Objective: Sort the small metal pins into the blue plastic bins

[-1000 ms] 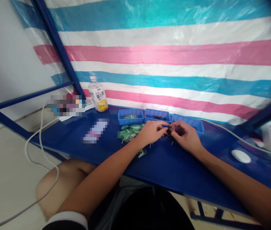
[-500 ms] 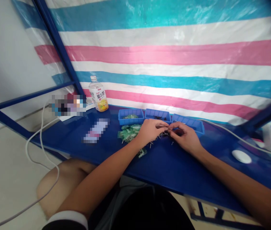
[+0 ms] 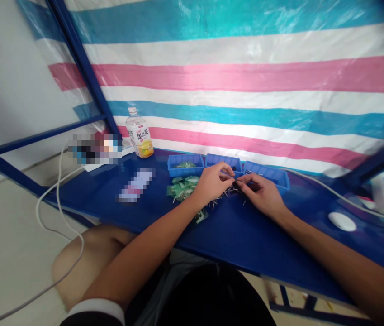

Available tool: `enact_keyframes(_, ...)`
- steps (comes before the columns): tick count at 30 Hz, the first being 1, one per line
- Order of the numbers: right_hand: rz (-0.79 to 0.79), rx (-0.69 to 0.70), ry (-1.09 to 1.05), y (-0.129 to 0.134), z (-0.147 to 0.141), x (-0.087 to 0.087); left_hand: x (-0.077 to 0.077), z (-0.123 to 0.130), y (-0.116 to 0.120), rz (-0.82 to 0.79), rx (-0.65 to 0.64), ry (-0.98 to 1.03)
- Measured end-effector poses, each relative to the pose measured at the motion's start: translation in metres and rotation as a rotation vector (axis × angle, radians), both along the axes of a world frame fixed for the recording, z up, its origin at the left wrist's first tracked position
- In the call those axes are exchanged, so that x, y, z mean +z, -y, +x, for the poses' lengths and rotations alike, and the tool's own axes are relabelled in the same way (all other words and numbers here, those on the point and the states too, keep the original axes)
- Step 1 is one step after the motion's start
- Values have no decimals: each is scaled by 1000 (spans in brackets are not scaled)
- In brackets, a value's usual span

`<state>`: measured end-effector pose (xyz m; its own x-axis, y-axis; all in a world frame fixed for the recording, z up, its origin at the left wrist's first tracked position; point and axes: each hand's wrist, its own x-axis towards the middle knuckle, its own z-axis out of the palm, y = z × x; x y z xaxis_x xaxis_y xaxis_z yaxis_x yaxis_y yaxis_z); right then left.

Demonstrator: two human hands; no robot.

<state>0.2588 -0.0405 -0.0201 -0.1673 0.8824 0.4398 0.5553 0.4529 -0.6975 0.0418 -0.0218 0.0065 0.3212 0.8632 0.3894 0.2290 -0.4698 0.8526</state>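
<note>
My left hand (image 3: 214, 182) is closed at the fingertips, in front of the middle blue bin (image 3: 223, 163). Facing it, my right hand (image 3: 263, 192) pinches something small and dark that I cannot make out; the fingertips of both hands nearly meet. Beneath them lie small metal and black parts (image 3: 214, 203). A heap of green pieces in clear wrap (image 3: 181, 188) rests left of my left hand. The left blue bin (image 3: 185, 166) holds more green pieces, and the right blue bin (image 3: 275, 178) stands behind my right hand.
A drink bottle (image 3: 140, 134) stands at the back left of the blue table (image 3: 232, 244), near a blurred-out flat item (image 3: 136, 184). On the right are a white oval object (image 3: 342, 222) and a pale cable (image 3: 327, 186). A striped sheet (image 3: 212, 77) hangs behind.
The fingers of my left hand have lifted and bent a little more, and the fingertips of my two hands have drawn slightly apart. My right hand has hardly moved.
</note>
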Motion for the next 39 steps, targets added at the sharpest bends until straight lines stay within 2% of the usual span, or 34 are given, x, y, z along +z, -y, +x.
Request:
enact_keyframes(4, -18, 5, 78, -1, 0, -1, 2, 1, 0, 19, -13, 47)
enact_keyframes(7, -61, 20, -1, -2, 0, -2, 2, 0, -1, 58, -24, 64)
enact_keyframes(14, -233, 15, -231, -17, -2, 6, -6, -4, -5, 256, 67, -247)
enact_keyframes(18, -309, -20, -265, -20, -3, 10, -8, -5, -6, 242, 98, -273)
enact_keyframes(20, -270, -12, -180, -16, -2, 10, -7, -6, -7, 228, 113, -267)
enact_keyframes(23, -69, 10, 50, -9, 0, 7, -5, -7, -7, 228, 123, -250)
enact_keyframes(26, 149, 146, 242, -4, -2, 6, -5, -7, -7, 234, 122, -215)
enact_keyframes(28, 230, 266, 323, -2, -6, 8, -5, -6, -7, 225, 121, -197)
enact_keyframes(33, 345, 446, 510, 4, -18, 13, -4, -6, -6, 210, 113, -196)
enact_keyframes(39, 364, 384, 604, 3, -16, 6, -2, -6, -3, 226, 136, -236)
